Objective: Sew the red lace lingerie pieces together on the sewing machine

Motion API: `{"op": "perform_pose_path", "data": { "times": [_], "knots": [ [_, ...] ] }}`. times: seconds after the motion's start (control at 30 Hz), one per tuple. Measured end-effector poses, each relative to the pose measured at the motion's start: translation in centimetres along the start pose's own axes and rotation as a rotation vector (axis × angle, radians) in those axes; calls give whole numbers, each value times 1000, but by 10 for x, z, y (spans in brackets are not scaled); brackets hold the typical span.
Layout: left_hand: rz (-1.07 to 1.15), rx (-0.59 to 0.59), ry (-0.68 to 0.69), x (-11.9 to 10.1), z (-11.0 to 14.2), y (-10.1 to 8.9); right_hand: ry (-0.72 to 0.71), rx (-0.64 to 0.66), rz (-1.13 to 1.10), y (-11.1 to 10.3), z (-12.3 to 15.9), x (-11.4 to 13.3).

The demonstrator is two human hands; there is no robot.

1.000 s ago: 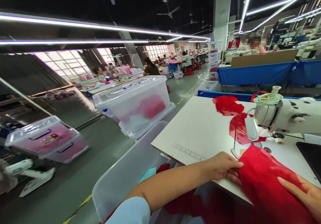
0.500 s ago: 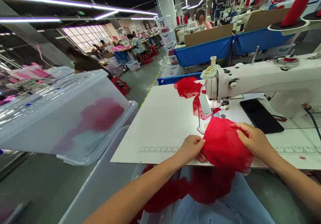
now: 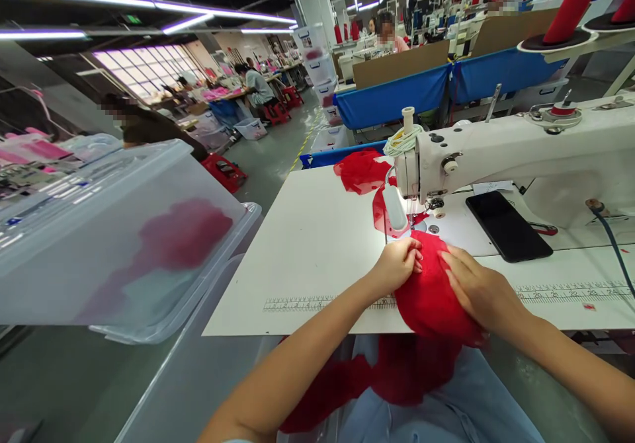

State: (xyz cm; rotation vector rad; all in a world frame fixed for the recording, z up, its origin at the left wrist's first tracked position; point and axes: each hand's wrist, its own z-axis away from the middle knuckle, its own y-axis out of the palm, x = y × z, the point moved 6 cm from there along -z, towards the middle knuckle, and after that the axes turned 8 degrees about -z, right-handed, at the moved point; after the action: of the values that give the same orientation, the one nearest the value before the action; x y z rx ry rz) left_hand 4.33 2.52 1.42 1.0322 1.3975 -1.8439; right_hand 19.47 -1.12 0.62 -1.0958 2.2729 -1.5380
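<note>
Red mesh fabric [image 3: 431, 291] positioned near presser foot [image 3: 411, 221], pinched by left hand [image 3: 397, 264], flattened under open right hand [image 3: 473, 287]; stitching apparently not yet begun.

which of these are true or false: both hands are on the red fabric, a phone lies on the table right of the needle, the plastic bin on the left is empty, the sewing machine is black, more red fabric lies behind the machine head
1. Both hands are on the red fabric: true; the left hand and right hand press on it.
2. A phone lies on the table right of the needle: true.
3. The plastic bin on the left is empty: false; red material shows through its wall.
4. The sewing machine is black: false; it is white.
5. More red fabric lies behind the machine head: true; a red pile sits at the table's far edge.
</note>
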Motion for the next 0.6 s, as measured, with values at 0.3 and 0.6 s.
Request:
{"op": "perform_pose_path", "data": {
  "times": [0.3,0.6],
  "knots": [
    [100,-96,-42,20,-8,2,-173,57,-75,-2,-4,21],
    [230,-85,-93,21,-10,6,86,34,-454,-17,-20,-1]
  ]
}}
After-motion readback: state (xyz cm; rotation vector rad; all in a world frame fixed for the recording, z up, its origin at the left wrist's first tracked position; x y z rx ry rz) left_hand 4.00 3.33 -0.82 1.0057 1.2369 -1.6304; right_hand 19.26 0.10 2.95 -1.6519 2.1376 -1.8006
